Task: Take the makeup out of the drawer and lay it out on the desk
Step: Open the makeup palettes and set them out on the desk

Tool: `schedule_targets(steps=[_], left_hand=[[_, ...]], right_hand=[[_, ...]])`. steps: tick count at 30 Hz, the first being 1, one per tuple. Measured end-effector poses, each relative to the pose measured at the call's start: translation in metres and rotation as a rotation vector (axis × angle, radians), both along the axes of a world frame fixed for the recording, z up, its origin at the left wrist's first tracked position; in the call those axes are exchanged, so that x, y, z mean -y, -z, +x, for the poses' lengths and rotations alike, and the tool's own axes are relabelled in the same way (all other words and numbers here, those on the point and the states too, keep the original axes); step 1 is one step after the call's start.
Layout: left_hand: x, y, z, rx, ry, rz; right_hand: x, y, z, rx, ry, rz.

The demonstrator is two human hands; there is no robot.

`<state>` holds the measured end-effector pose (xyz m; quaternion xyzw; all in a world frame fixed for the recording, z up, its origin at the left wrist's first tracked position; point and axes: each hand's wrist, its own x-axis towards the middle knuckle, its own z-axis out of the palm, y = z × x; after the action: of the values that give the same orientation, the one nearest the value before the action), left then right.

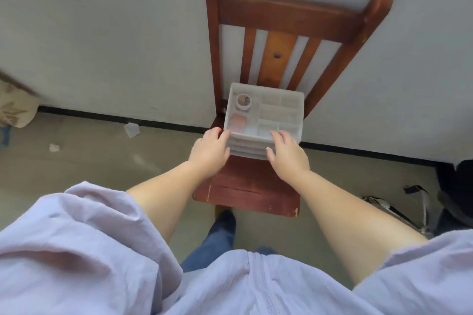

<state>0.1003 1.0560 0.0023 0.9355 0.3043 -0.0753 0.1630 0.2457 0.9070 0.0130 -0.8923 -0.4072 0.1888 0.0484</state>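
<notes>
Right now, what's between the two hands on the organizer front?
Head view: only the white organizer's drawer fronts lie between the left hand and right hand; nothing else sits there.

Soft, even daylight, faint shadows; wide-angle bending tilts the chair (279, 64); whole view slightly blurred, edges softest.

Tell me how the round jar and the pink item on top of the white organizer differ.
The round jar is circular with a white body and a brownish top; the pink item is flat, rectangular and pink. The jar sits at the far left of the organizer, toward the chair back; the pink item lies nearer the left hand. Both rest in its top tray compartments, untouched by either hand.
</notes>
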Motion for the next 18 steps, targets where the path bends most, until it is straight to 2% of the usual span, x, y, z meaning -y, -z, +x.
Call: schedule_targets(steps=[5, 9, 13, 18], left_hand=[[-0.057, 0.021, 0.061, -0.034, 0.268, 0.047], [-0.080, 0.049, 0.087, -0.102, 0.383, 0.061], [-0.088, 0.071, 0.093, -0.200, 0.510, 0.112], [-0.095, 0.077, 0.103, -0.156, 0.545, 0.123]], right_hand=[[-0.082, 0.015, 0.050, -0.034, -0.083, 0.060], [-0.128, 0.039, 0.074, -0.030, -0.193, 0.044], [-0.149, 0.064, 0.086, -0.050, -0.275, 0.021], [-0.158, 0.083, 0.095, 0.049, -0.317, 0.042]])
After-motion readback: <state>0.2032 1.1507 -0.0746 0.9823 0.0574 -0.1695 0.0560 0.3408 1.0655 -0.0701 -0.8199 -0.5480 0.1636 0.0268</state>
